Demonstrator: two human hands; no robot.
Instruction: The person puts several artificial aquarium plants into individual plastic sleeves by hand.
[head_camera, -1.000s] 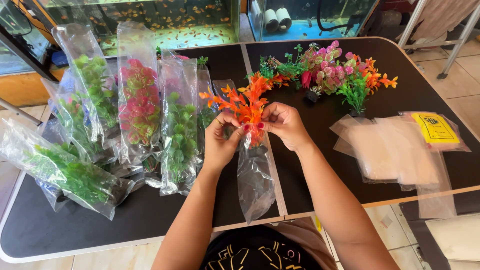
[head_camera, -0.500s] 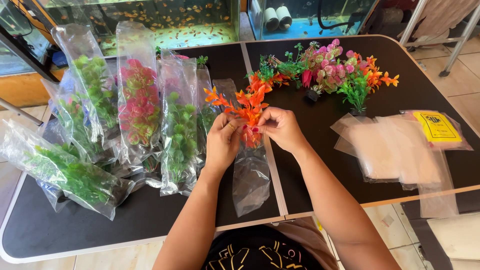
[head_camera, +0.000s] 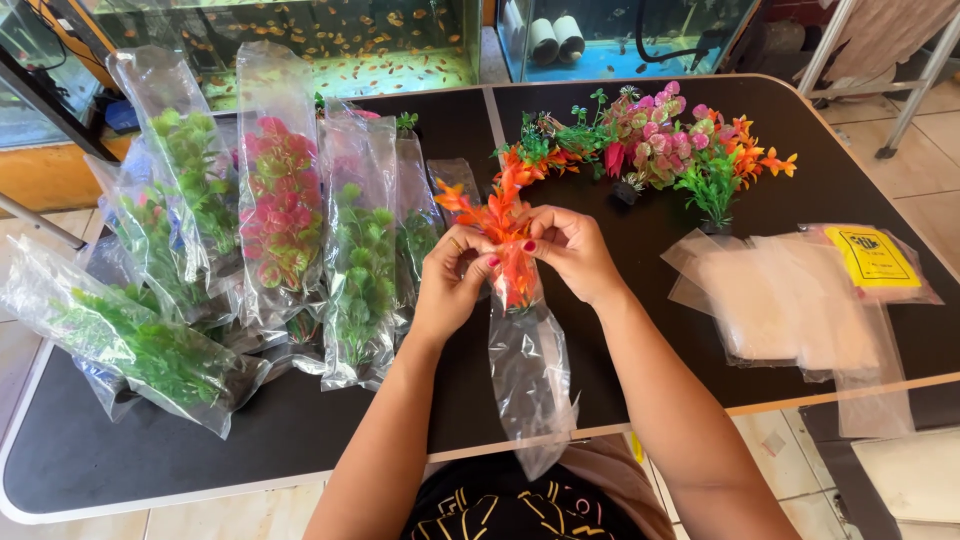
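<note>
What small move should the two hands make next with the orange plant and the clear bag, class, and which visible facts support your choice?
Probably ease the orange plastic plant further down into the clear bag. The left hand and right hand both pinch at the bag's mouth, only the plant's lower part sits inside, and most of its leaves stand above the opening, while the bag's lower length hangs empty over the black table edge.

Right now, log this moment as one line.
left hand, right hand: hold orange plastic plant | at mouth of clear plastic bag

Bare forearms, red-painted nails, ring on left hand (head_camera: 450, 285), black patterned top
</note>
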